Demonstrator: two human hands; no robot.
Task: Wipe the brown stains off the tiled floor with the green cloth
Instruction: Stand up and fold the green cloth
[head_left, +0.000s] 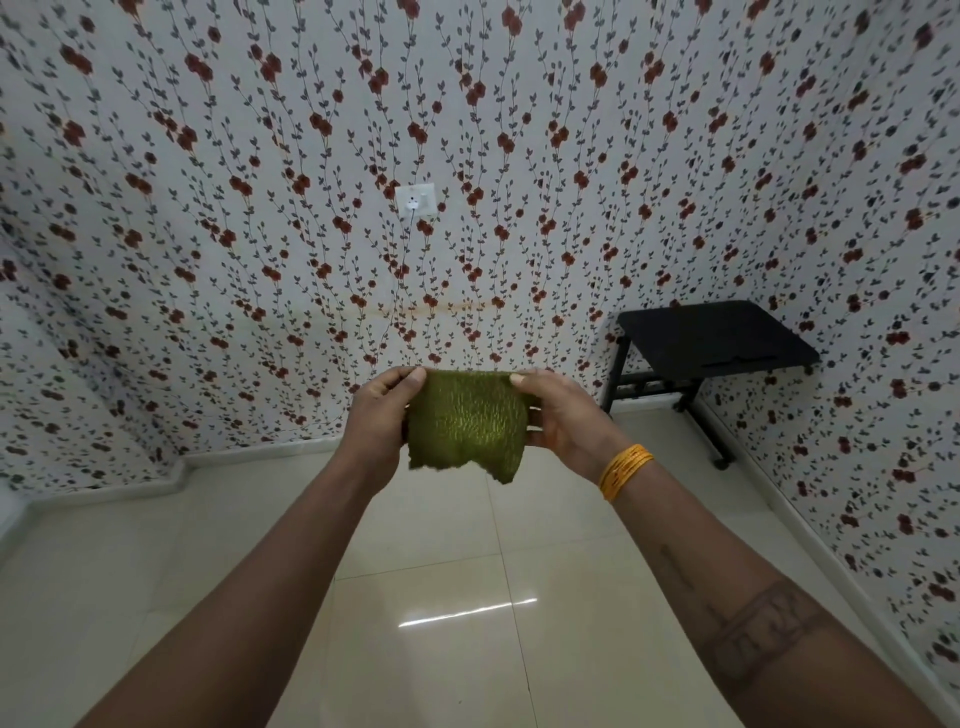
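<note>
I hold the green cloth (465, 423) up in front of me at arm's length, stretched between both hands well above the floor. My left hand (382, 410) pinches its upper left corner and my right hand (558, 415), with orange bangles on the wrist, grips its right edge. The cloth is textured and hangs down with a ragged lower edge. The cream tiled floor (426, 530) lies below, glossy with a light reflection. No brown stain shows on the tiles in view.
Floral wallpaper covers the walls ahead and on both sides, with a white socket (414, 200) in the middle. A small black table (714, 335) on a metal frame stands in the right corner. A white skirting runs along the floor's edge.
</note>
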